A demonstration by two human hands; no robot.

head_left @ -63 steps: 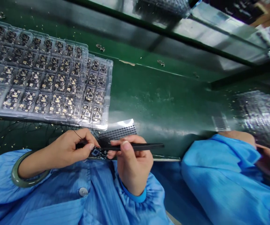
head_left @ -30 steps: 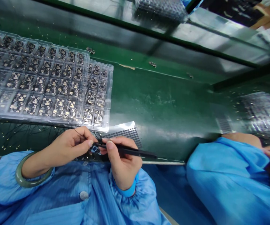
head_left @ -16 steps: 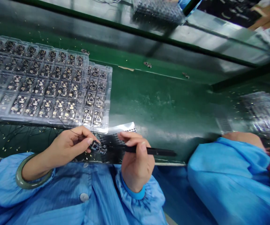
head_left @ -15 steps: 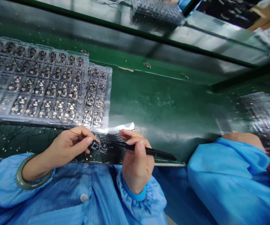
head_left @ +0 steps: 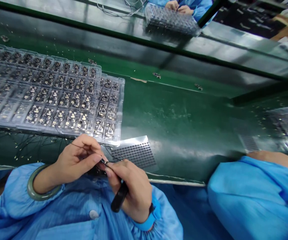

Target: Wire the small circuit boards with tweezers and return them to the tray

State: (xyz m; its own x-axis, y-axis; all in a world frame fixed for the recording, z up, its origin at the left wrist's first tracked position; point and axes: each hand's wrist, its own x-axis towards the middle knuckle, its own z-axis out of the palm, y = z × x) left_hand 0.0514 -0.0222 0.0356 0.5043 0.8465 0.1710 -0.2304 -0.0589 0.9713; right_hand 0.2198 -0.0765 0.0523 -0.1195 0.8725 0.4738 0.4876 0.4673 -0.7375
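Near the bench's front edge, my left hand (head_left: 77,160) pinches a small circuit board (head_left: 103,162), mostly covered by the fingers, with a thin black wire above it. My right hand (head_left: 131,186) meets it from the right and grips a black tool (head_left: 119,197), whose thick end points down toward me. The fingertips of both hands come together at the board; the tool's tip is hidden. Behind my right hand lies a clear sheet of small dark rectangles (head_left: 136,154). Stacked clear trays (head_left: 121,113) of circuit boards stand at the left.
Loose black wires (head_left: 29,141) lie in front of the trays. Small boards (head_left: 156,75) rest along the back ledge. A co-worker's blue sleeve (head_left: 254,193) is at the right. Across the bench, another person's hands (head_left: 179,7) are above a clear tray (head_left: 171,20).
My right hand has turned and moved down-left to the board, swinging the tool's thick end toward me. The patterned sheet is more exposed. The view has shifted slightly.
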